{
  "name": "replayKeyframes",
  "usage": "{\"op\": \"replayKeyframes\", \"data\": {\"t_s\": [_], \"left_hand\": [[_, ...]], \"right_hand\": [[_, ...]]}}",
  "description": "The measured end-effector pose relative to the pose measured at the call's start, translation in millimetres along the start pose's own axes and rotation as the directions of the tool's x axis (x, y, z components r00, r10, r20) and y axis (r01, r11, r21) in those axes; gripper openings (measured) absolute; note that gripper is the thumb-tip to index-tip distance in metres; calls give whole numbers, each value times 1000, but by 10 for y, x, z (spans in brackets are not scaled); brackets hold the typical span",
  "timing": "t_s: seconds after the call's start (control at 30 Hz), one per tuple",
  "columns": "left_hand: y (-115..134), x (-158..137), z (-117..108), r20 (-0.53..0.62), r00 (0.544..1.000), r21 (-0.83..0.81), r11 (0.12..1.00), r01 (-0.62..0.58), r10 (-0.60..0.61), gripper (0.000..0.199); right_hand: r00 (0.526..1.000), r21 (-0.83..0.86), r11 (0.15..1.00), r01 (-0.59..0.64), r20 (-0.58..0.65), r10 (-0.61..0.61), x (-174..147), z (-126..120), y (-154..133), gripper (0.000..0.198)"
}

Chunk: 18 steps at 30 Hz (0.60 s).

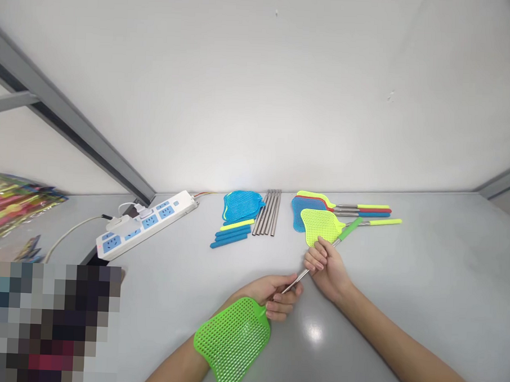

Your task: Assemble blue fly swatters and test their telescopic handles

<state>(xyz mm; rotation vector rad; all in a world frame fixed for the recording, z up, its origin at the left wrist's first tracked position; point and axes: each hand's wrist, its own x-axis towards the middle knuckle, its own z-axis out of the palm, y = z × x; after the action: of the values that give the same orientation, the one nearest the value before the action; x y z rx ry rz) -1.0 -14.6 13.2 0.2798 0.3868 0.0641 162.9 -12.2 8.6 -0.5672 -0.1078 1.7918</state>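
Observation:
A green fly swatter (234, 342) slants across the front of the table, its mesh head over my left forearm and its green handle (349, 229) pointing up and right. My left hand (278, 296) is closed round the metal rod near the mesh head. Higher up the same rod, just below the green handle, my right hand (324, 267) has its fingers wrapped. Right behind that hand lies a yellow fly swatter (321, 226), on top of a blue fly swatter (300, 212). A red one and another yellow one show partly beneath them.
Blue mesh heads (242, 206) lie at the back, beside several metal rods (267, 213). Loose blue handles (231, 236) and a yellow handle (237, 225) are in front. A white power strip (147, 226) with plugs sits left, near bagged colourful items (18, 203). A wall stands behind.

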Motion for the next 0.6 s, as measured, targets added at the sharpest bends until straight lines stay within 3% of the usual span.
{"op": "replayKeyframes", "data": {"t_s": [0.6], "left_hand": [[-34,-32,-2,-32,998,29,998,-52,53,29]], "right_hand": [[998,95,995,13,59,-19,-13,-11,-2,34]]}}
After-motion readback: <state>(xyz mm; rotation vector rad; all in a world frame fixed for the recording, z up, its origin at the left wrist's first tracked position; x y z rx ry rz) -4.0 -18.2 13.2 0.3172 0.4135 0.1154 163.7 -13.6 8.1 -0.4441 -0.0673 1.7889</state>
